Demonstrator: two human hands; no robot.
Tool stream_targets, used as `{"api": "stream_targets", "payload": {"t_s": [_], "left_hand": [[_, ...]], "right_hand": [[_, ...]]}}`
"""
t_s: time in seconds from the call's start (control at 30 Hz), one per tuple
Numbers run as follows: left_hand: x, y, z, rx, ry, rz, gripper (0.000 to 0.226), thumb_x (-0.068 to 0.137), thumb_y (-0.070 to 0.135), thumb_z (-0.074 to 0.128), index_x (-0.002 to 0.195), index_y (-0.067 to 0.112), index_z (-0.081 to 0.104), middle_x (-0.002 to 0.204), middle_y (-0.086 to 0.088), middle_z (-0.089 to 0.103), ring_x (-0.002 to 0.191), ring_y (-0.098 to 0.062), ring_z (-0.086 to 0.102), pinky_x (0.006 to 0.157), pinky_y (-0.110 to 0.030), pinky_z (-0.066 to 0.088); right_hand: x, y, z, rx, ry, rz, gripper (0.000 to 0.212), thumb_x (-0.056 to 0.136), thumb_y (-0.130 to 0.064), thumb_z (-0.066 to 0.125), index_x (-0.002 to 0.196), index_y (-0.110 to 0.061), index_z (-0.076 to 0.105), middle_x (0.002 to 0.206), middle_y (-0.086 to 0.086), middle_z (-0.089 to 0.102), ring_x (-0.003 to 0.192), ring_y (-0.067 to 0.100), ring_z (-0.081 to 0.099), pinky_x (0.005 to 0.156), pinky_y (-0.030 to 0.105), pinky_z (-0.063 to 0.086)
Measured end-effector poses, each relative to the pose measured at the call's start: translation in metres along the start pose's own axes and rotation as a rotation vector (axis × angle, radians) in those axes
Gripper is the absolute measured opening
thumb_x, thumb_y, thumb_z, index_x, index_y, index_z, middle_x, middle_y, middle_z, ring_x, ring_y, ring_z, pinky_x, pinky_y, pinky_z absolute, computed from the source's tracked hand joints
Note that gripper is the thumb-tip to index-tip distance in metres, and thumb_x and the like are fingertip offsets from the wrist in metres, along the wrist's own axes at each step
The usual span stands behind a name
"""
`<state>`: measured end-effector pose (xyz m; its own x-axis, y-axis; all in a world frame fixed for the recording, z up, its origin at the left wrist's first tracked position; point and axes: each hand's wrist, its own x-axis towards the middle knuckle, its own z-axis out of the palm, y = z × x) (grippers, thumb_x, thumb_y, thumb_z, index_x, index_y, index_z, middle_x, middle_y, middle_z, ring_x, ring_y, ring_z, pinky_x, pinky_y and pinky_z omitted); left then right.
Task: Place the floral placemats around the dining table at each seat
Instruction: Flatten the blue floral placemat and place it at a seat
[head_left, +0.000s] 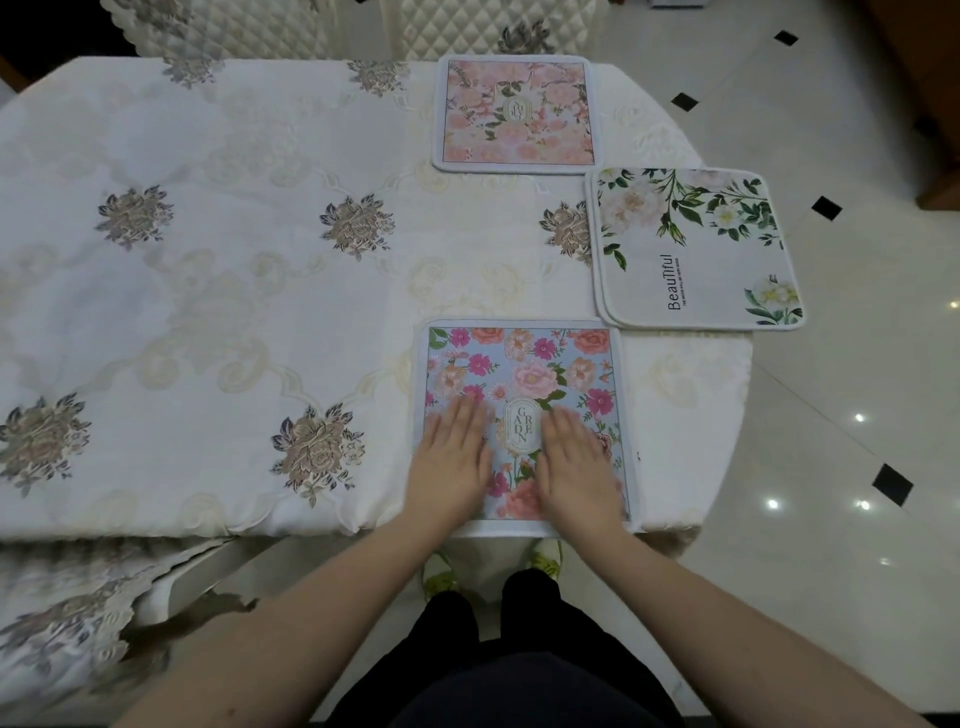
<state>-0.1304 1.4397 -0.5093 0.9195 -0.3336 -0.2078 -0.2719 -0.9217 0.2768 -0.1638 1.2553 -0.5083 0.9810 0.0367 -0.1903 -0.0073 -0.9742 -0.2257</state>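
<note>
A blue placemat (540, 364) with pink flowers lies at the table's near edge in front of me. My left hand (452, 457) and my right hand (576, 467) both lie flat on it, fingers straight, either side of its gold oval label. A pale pink floral placemat (517, 114) lies at the far edge. At the right end sits a white placemat (696, 249) with green leaves and the word Beautiful, with what looks like a second mat's edge beneath it.
The table (208, 260) wears a cream embroidered cloth with grey-brown flower motifs. Quilted cream chairs (467, 26) stand at the far side, and a cloth-covered chair (67, 613) stands near left. The glossy tiled floor (831, 415) lies to the right.
</note>
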Motion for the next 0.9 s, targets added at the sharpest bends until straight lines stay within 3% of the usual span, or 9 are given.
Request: {"api": "stream_targets", "payload": {"t_s": [0.13, 0.3, 0.53, 0.7, 0.9], "left_hand": [[-0.012, 0.019, 0.020, 0.024, -0.007, 0.007, 0.058, 0.106, 0.040, 0.017, 0.158, 0.017, 0.004, 0.166, 0.000, -0.001, 0.152, -0.014, -0.007, 0.122, -0.036, -0.010], [-0.017, 0.005, 0.018, 0.049, 0.023, 0.083, 0.060, 0.104, 0.045, 0.016, 0.158, 0.019, 0.012, 0.165, 0.001, 0.005, 0.154, -0.016, 0.004, 0.124, -0.036, -0.005], [-0.020, -0.011, 0.017, 0.038, 0.002, 0.097, 0.065, 0.102, 0.056, 0.024, 0.159, 0.028, 0.014, 0.166, 0.003, 0.009, 0.154, -0.016, 0.008, 0.124, -0.038, 0.002], [-0.028, -0.030, 0.011, 0.027, -0.007, 0.103, 0.068, 0.097, 0.056, 0.033, 0.157, 0.026, 0.022, 0.164, -0.001, 0.019, 0.153, -0.022, 0.018, 0.123, -0.041, 0.013], [-0.035, -0.051, 0.004, 0.044, -0.011, 0.108, 0.071, 0.097, 0.058, 0.022, 0.159, 0.023, 0.017, 0.167, 0.000, 0.008, 0.154, -0.016, 0.005, 0.124, -0.037, 0.003]], "right_hand": [[-0.001, -0.040, 0.019, -0.010, -0.039, 0.008, 0.059, 0.105, -0.035, 0.018, 0.156, -0.013, -0.002, 0.165, 0.001, -0.006, 0.146, 0.009, -0.018, 0.119, 0.029, -0.015], [-0.005, -0.036, 0.019, -0.056, -0.039, -0.014, 0.062, 0.098, -0.043, 0.001, 0.153, -0.015, -0.007, 0.162, -0.002, -0.011, 0.150, 0.011, -0.013, 0.120, 0.031, -0.014], [-0.009, -0.021, 0.016, -0.041, -0.054, 0.004, 0.061, 0.101, -0.045, 0.006, 0.156, -0.023, -0.006, 0.164, -0.007, -0.011, 0.148, 0.006, -0.018, 0.116, 0.026, -0.021], [-0.018, -0.004, 0.011, -0.050, -0.016, 0.004, 0.061, 0.101, -0.045, 0.005, 0.157, -0.021, 0.002, 0.164, -0.004, -0.002, 0.151, 0.011, -0.006, 0.121, 0.031, -0.008], [-0.030, 0.016, 0.003, -0.044, 0.000, 0.040, 0.060, 0.101, -0.043, 0.009, 0.157, -0.020, 0.008, 0.164, -0.004, 0.004, 0.151, 0.010, 0.000, 0.122, 0.028, -0.008]]}}
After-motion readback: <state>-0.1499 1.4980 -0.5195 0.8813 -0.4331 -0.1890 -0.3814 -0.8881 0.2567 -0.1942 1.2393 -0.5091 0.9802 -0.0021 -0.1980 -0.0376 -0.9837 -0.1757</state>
